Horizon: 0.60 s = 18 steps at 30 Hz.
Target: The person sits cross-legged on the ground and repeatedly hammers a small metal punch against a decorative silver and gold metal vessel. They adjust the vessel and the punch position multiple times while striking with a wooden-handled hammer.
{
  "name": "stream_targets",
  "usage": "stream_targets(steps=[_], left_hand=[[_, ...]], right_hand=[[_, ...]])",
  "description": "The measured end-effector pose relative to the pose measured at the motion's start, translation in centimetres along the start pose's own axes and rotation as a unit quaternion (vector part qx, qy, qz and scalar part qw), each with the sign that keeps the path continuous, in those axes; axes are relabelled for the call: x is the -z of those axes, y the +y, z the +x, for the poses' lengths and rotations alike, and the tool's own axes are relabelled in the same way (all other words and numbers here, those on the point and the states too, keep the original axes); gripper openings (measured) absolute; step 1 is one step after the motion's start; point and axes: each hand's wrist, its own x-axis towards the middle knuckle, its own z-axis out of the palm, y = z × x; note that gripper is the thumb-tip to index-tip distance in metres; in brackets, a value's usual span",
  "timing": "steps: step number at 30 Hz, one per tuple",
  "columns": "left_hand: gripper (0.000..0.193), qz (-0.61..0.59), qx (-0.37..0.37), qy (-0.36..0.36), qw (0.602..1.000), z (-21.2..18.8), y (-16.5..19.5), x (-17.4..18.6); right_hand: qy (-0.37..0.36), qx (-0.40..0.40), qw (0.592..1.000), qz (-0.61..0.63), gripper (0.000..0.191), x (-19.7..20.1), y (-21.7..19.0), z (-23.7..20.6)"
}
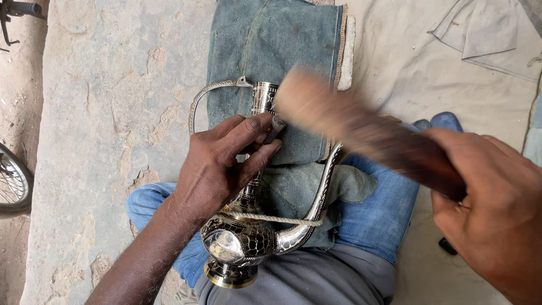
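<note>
Lying across the lap, the engraved silver ewer (243,237) gleams, long-spouted.

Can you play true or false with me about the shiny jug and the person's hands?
1. The left hand holds a small tool against the metal jug. True.
2. The right hand is empty. False: it grips a blurred wooden mallet.
3. The jug lies on a red towel. False: it lies on greenish-blue cloth.
4. A cord runs across the jug to its spout. True.
5. A wheel shows at the left edge. True.
</note>
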Motion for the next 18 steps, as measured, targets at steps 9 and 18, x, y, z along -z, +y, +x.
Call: stream_targets(steps=[9, 18], left_hand=[[0.037, -0.024, -0.005, -0.006, 1.000, -0.1, 0.2, 0.2], [0.036, -0.033, 0.004, -0.010, 0.999, -0.1, 0.2, 0.2]], right_hand=[[0.031, -0.016, 0.997, 0.062, 0.051, 0.6, -2.2, 1.6], [0.029, -0.072, 0.987, 0.139, 0.045, -0.1, -0.8, 0.8]])
